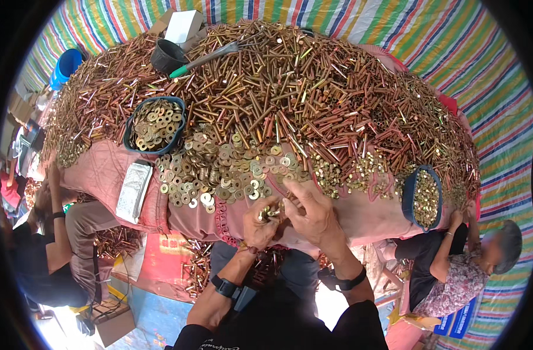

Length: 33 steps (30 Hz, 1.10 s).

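Low over the front of the cloth-covered work surface, my two hands are close together. My left hand is closed around a few brass-coloured bolts, whose shiny ends stick out by the thumb. Beside it my right hand has curled fingers, with thumb and forefinger near the bolts; anything between its fingertips is too small to make out. Just beyond my hands lie loose flat washers, and small brass nuts are scattered to their right. Behind these rises a large heap of coppery threaded bolts.
A dark tub of washers stands at left, a tub of nuts at right. A green-handled hand rake and black bucket rest on the heap. A silver-wrapped block lies front left. People sit at both sides.
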Motion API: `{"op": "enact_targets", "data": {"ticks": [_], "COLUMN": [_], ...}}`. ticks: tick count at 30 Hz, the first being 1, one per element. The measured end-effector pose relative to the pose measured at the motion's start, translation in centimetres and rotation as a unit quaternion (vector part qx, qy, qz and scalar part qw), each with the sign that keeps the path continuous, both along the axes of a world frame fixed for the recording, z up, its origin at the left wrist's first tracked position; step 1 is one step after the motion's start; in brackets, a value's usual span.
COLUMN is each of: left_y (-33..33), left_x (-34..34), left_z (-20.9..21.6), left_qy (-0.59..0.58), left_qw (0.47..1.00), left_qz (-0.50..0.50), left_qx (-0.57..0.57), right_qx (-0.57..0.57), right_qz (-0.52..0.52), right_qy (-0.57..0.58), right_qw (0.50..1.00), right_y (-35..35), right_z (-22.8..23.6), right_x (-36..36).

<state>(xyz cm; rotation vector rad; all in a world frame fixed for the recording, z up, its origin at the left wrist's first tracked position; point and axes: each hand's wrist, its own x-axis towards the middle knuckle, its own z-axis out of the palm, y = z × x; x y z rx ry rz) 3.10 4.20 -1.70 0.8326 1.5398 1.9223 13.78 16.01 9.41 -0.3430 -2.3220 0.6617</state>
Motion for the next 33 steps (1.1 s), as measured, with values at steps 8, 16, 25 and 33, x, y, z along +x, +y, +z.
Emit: {"op": "enact_targets", "data": {"ticks": [8, 16, 25, 33], "left_y": [-0.1, -0.2, -0.4, -0.4], "left_x": [-0.8, -0.2, 0.1, 0.0], "left_z": [-0.2, -1.7, -2.0, -1.5], "left_qy": [0.13, 0.027, -0.028, 0.01], "left_qw": [0.99, 0.998, 0.997, 0.999], "left_qz": [0.018, -0.024, -0.03, -0.024], "left_qx": [0.058, 0.058, 0.063, 0.027], "right_qx": [-0.101, 0.026, 0.125, -0.254], "right_qz": [0.002, -0.177, -0.124, -0.059], "right_qy": [-0.01, -0.145, -0.342, -0.131], "right_qw": [0.995, 0.973, 0.923, 0.956], "right_y": [-1.6, 3.9, 7.1, 3.5], "right_z": [-2.6, -3.2, -4.4, -1.0], "right_x": [0.4, 3.1, 2.3, 3.0]}}
